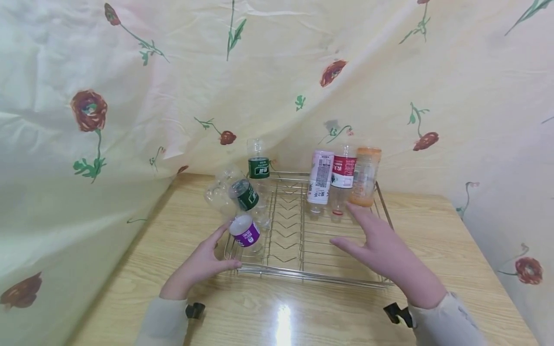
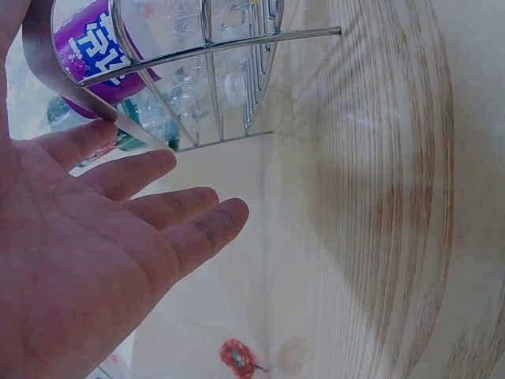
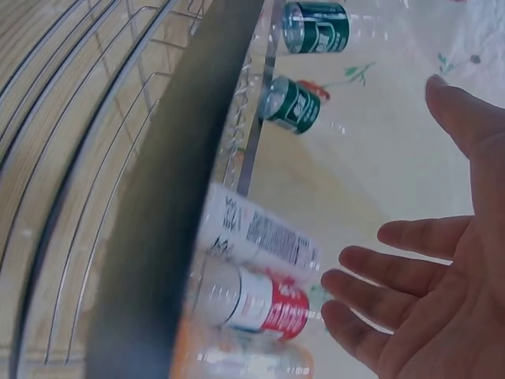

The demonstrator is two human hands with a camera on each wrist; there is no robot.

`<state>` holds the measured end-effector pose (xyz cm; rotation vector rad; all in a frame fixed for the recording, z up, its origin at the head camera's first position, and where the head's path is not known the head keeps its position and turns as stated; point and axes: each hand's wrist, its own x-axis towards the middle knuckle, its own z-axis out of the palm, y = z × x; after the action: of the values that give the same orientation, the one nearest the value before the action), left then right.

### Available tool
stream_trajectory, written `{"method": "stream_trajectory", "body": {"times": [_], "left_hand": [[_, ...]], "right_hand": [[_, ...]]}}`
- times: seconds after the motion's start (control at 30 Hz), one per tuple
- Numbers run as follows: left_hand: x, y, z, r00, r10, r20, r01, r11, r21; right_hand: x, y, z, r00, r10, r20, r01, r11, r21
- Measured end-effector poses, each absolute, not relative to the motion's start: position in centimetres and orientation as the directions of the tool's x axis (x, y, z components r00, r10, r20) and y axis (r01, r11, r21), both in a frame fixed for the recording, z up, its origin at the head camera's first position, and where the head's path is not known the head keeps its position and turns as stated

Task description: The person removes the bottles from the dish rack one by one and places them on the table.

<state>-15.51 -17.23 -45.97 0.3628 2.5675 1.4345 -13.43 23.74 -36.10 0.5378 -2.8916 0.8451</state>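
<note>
We observed the left hand (image 1: 201, 265) beside the purple-labelled bottle (image 1: 245, 234) and the right hand (image 1: 383, 245) over the wire rack (image 1: 303, 275), both hands' fingers (image 3: 422, 237) extended.

Screened tabletop work area, room type indeterminate, cream sheet printed with red flowers and green stems (image 1: 277, 86) hung behind and along both sides, pale wood-grain tabletop (image 1: 233, 312), rectangular silver wire rack (image 1: 311, 276) of household type.
</note>
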Motion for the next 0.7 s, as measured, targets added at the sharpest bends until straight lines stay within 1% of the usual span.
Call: {"method": "stream_trajectory", "body": {"times": [0.17, 0.3, 0.47, 0.7], "left_hand": [[-15.5, -17.3, -46.0, -0.954, 0.297, -0.031, 0.13, 0.506, 0.853], [-15.5, -17.3, -46.1, -0.953, 0.303, -0.03, 0.132, 0.5, 0.856], [-15.6, -17.2, -46.3, -0.951, 0.307, -0.022, 0.14, 0.495, 0.858], [-15.6, -17.3, -46.5, -0.953, 0.302, -0.008, 0.149, 0.494, 0.857]], "right_hand": [[-13.9, 22.1, -35.8, -0.901, -0.364, 0.238, -0.434, 0.766, -0.474], [-14.1, 20.9, -36.0, -0.883, -0.392, 0.259, -0.47, 0.755, -0.457], [-14.2, 19.6, -36.4, -0.874, -0.416, 0.253, -0.487, 0.734, -0.473], [-14.5, 17.5, -36.4, -0.858, -0.467, 0.213, -0.51, 0.73, -0.454]]}}
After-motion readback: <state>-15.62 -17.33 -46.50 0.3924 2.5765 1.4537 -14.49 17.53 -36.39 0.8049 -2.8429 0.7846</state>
